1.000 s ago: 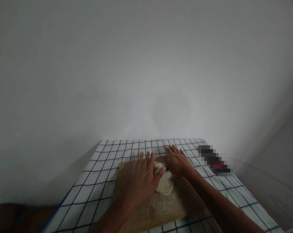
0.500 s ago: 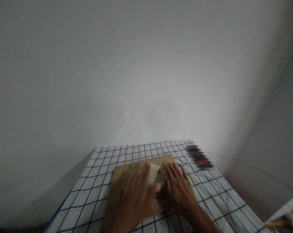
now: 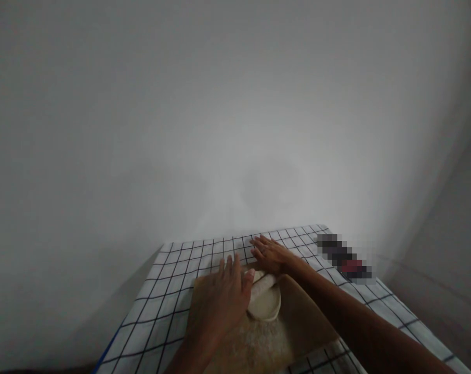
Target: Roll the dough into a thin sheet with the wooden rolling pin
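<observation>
A flat round of pale dough [image 3: 267, 308] lies on a wooden board [image 3: 254, 345] dusted with what looks like flour. Across the dough's far part runs a pale rolling pin [image 3: 263, 287], slanting up to the right. My left hand [image 3: 230, 288] rests over the pin's left end, palm down and fingers stretched out. Over its right end lies my right hand [image 3: 270, 253], also flat, with its fingers reaching past the board's far edge. Both ends of the pin are hidden beneath my hands.
A white cloth with black grid lines [image 3: 161, 291] covers the table under the board. A pixelated dark and red object [image 3: 344, 259] sits near the table's right edge. A plain pale wall [image 3: 235, 130] stands behind the table.
Both hands have moved forward, my right hand farther, toward the board's far edge. The near part of the dough and board now shows. The view has shifted slightly left.
</observation>
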The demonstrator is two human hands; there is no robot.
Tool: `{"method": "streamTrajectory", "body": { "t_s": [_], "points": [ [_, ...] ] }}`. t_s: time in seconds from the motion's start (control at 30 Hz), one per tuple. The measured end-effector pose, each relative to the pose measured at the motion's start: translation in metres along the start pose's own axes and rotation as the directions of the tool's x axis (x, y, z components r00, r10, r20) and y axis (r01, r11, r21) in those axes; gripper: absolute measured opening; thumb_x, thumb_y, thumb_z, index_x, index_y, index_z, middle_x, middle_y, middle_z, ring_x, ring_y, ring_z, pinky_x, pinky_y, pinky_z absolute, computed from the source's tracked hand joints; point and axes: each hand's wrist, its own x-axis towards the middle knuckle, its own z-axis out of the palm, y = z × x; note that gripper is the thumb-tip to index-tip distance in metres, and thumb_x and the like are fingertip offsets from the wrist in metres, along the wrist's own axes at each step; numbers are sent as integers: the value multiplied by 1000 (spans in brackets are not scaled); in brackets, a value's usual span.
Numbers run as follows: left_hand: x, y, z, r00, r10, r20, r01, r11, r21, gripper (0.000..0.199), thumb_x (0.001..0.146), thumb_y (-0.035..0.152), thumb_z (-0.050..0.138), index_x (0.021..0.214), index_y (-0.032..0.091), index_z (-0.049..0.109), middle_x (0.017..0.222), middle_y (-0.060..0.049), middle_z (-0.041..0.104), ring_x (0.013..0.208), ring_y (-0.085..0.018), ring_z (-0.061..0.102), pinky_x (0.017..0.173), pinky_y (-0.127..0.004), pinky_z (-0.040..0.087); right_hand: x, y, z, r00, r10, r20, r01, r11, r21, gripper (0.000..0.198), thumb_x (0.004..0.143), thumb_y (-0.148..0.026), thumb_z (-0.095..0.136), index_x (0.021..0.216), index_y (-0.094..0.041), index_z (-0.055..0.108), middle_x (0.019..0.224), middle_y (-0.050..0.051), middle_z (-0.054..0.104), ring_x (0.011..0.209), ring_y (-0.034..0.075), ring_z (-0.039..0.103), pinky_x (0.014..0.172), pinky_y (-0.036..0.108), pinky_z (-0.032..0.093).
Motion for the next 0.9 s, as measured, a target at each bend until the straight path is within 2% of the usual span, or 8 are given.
{"method": "streamTrajectory", "body": {
  "t_s": [0.1, 0.2, 0.27, 0.37, 0.53, 0.67, 0.8, 0.9],
  "points": [
    [-1, 4, -8, 997, 7, 74, -10, 999, 30, 47, 100, 37, 33, 142, 22, 46, 148, -18, 46, 137, -38, 40, 100, -62, 42, -10, 2, 5, 1000, 14, -8, -14, 1000, -11, 49, 102, -40, 27, 145, -22, 44, 154, 8, 39, 146, 27, 25, 114, 51, 28],
    [-1, 13, -23, 981, 23, 190, -38, 996, 76, 43, 100, 31, 33, 138, 22, 52, 153, -17, 38, 140, -42, 34, 100, -68, 39, -30, 1, 7, 994, 96, -46, -97, 995, -25, 51, 101, -38, 28, 148, -20, 38, 155, 11, 36, 146, 28, 23, 113, 54, 26],
    [-3, 20, -29, 975, 11, 224, -30, 996, 79, 42, 101, 31, 33, 135, 21, 55, 154, -15, 37, 141, -41, 31, 104, -68, 36, -45, -3, 8, 986, 148, -74, -150, 988, -34, 52, 101, -37, 28, 149, -19, 36, 156, 13, 35, 147, 27, 22, 114, 55, 23],
    [-10, 28, -33, 981, 7, 192, -17, 998, 54, 44, 102, 35, 31, 135, 19, 55, 154, -14, 38, 143, -37, 30, 109, -65, 32, -67, -15, 6, 972, 208, -111, -214, 976, -44, 52, 101, -36, 26, 149, -19, 37, 155, 13, 36, 147, 27, 21, 116, 54, 18],
    [-25, 33, -35, 989, 96, 109, -100, 994, 36, 42, 100, 28, 32, 136, 21, 53, 154, -12, 38, 143, -36, 32, 110, -64, 31, -101, -40, 2, 938, 276, -210, -292, 955, -52, 48, 101, -34, 27, 144, -22, 45, 151, 7, 44, 145, 26, 27, 116, 51, 20],
    [-34, 36, -38, 996, 71, 53, -70, 997, -19, 43, 99, 30, 33, 137, 20, 51, 153, -13, 40, 142, -33, 34, 112, -61, 31, -122, -58, 7, 912, 323, -254, -350, 934, -69, 50, 99, -34, 31, 144, -20, 46, 151, 7, 45, 144, 28, 29, 117, 52, 17],
    [-47, 36, -34, 995, 100, 14, -99, 994, -56, 43, 98, 30, 33, 135, 18, 52, 152, -13, 42, 142, -31, 34, 113, -59, 31, -144, -75, 14, 898, 346, -270, -380, 922, -80, 52, 100, -34, 26, 146, -16, 45, 152, 10, 43, 144, 30, 28, 118, 55, 15],
    [-61, 31, -27, 989, 146, -18, -147, 987, -59, 44, 98, 32, 35, 137, 20, 51, 152, -11, 42, 144, -30, 32, 115, -57, 31, -159, -88, 17, 901, 334, -277, -364, 929, -66, 52, 102, -33, 21, 146, -19, 46, 153, 7, 40, 146, 27, 26, 120, 54, 15]
  ]
}}
